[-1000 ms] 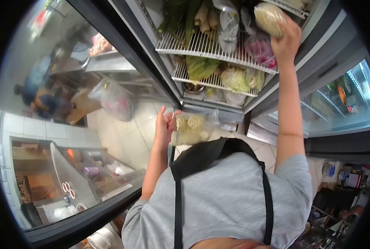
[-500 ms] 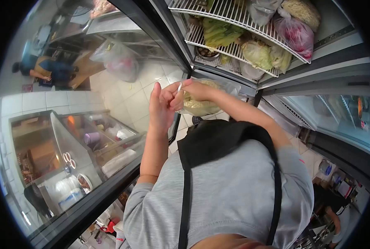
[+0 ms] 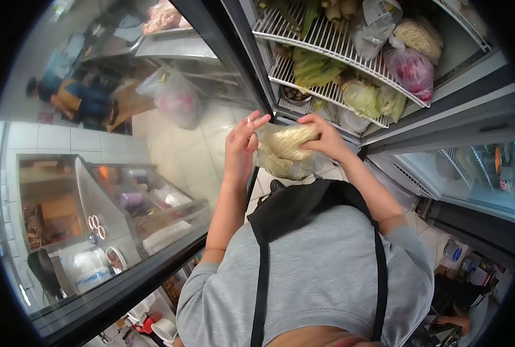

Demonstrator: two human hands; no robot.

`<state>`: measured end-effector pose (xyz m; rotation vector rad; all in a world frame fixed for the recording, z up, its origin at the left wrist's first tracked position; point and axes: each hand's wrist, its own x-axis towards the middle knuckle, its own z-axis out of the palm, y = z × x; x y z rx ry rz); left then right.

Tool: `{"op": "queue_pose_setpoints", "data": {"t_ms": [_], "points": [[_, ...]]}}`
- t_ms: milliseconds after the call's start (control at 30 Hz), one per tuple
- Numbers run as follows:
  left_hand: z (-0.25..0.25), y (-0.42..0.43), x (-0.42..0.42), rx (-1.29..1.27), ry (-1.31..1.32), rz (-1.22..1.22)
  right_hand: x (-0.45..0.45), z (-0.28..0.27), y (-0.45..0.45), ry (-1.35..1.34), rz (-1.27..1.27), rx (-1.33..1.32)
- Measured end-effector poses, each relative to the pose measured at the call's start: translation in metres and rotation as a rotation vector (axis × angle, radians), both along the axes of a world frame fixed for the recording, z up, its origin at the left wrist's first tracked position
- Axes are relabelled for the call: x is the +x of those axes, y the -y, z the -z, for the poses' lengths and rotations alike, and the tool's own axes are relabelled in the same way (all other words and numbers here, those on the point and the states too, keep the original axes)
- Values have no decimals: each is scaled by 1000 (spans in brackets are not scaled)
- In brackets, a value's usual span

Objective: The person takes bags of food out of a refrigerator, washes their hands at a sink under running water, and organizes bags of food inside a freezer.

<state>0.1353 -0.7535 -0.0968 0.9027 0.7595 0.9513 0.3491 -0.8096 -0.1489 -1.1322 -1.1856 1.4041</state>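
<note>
A clear plastic bag (image 3: 277,165) of pale, noodle-like bundles hangs in front of my chest. My left hand (image 3: 243,144) is at the bag's left edge, some fingers curled in and two pointing up, with a thin white strip across them. From the right, my right hand (image 3: 327,139) grips a pale bundle (image 3: 292,139) at the top of the bag. Beyond it, a similar bundle (image 3: 419,39) lies on the fridge's upper shelf (image 3: 332,49), beside a bag of pink items (image 3: 409,69) and a greyish bag (image 3: 375,29).
Leafy vegetables (image 3: 361,97) lie on the lower shelf. The open glass door (image 3: 118,301) stands at my left, another glass-fronted fridge (image 3: 460,173) at my right. A person (image 3: 75,98) shows through the door glass; another (image 3: 460,318) is at lower right.
My right hand came down from the upper shelf, leaving a bundle there, and reached to the bag. It now grips a bundle raised at the bag's top. My left hand stayed by the bag.
</note>
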Motion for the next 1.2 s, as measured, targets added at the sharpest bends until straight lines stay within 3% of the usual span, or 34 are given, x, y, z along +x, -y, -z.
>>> {"op": "queue_pose_setpoints", "data": {"t_ms": [133,267,367,433,600,667,700,767,833,867,967,1033,1100,1200], "points": [[13,7,25,74,-91,127,15,-29,-3,-568,179,-64],[28,4,39,48,-101,190,-8,-44,-14,-606,158,105],[23,1,45,12,-42,141,-34,-28,-23,38,535,270],[35,-3,43,49,-52,124,-41,-17,-28,-259,521,100],[36,-10,33,116,-20,98,-36,-43,-39,54,401,276],[34,-21,20,184,13,101,-34,-98,-36,230,411,345],[31,-26,14,163,67,82,-29,-120,-44,90,415,348],[25,-30,0,110,170,46,-14,-218,-35,277,519,292],[27,-33,-6,114,135,71,22,-271,-64,316,557,547],[31,-34,-6,110,130,63,26,-318,-63,411,658,490],[46,-33,-9,62,110,-3,123,-375,-167,360,636,510],[51,-29,-9,-9,122,-56,87,-430,-157,598,756,325],[57,-27,-9,-54,125,-97,152,-447,-251,1448,783,389],[60,-23,-5,-89,129,-179,211,-428,-378,1657,984,695]]}}
